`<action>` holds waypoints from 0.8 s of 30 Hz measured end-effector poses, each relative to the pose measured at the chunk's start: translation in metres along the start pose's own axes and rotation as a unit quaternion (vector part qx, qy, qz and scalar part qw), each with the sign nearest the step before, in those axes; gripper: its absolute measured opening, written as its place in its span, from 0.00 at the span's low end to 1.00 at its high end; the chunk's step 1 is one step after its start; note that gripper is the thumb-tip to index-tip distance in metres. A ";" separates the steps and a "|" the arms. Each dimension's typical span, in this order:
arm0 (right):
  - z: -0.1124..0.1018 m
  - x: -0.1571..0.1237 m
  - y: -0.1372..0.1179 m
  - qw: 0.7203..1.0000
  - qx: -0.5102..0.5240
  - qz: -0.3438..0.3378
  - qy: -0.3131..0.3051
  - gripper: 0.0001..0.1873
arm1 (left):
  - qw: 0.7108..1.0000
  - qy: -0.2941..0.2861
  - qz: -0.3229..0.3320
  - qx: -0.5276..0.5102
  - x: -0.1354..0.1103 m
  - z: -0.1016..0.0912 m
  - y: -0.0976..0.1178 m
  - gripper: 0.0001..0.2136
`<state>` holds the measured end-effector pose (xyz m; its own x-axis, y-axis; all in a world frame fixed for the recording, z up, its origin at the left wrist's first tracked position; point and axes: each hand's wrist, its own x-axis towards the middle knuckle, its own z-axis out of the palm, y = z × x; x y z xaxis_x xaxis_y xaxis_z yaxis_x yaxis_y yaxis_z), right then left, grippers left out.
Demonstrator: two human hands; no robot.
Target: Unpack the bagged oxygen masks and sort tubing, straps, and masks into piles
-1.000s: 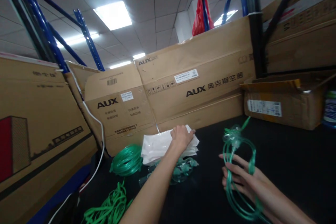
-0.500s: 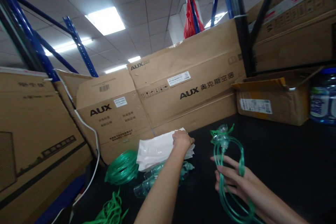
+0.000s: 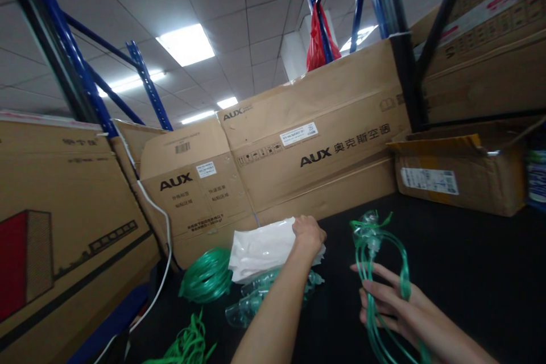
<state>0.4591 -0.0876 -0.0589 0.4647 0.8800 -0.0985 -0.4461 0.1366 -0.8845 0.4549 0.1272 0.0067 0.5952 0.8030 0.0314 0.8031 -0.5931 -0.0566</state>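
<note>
My left hand [image 3: 307, 235] is closed on the near edge of a stack of white plastic bags [image 3: 262, 247] lying on the black table [image 3: 460, 273]. My right hand [image 3: 390, 301] holds a loop of green tubing with a clear mask [image 3: 375, 250] at its top; the fingers are spread under the tubing. Under my left forearm lie more clear masks [image 3: 256, 296]. A coil of green tubing [image 3: 205, 276] sits left of the bags, and another green bundle [image 3: 187, 347] lies nearer me.
Flattened AUX cardboard boxes [image 3: 315, 142] lean along the back and left. An open carton [image 3: 460, 173] stands at the right under blue and black shelf posts. A white cable [image 3: 164, 256] hangs at the left. A red bag [image 3: 318, 40] hangs above.
My left hand has curled its fingers tighter on the edge of the white bags. The right hand keeps the tubing loop much as before. The view has shifted slightly.
</note>
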 end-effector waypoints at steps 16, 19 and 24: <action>0.005 -0.005 -0.004 1.000 -0.011 0.007 0.020 0.41 | 0.988 0.140 0.055 0.040 -0.060 -0.050 -0.022 0.09; 0.008 -0.008 -0.005 1.000 0.012 -0.017 0.022 0.40 | 0.979 0.189 0.066 0.046 -0.083 -0.070 -0.028 0.13; 0.002 -0.028 -0.010 0.999 0.019 -0.023 0.019 0.42 | 0.962 0.230 0.145 0.040 -0.124 -0.081 -0.020 0.12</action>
<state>0.4494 -0.1125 -0.0463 0.5133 0.8548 -0.0766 -0.4528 0.1939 -0.8702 0.3671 0.0351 0.0847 0.7578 0.4825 0.4393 0.6074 -0.7676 -0.2047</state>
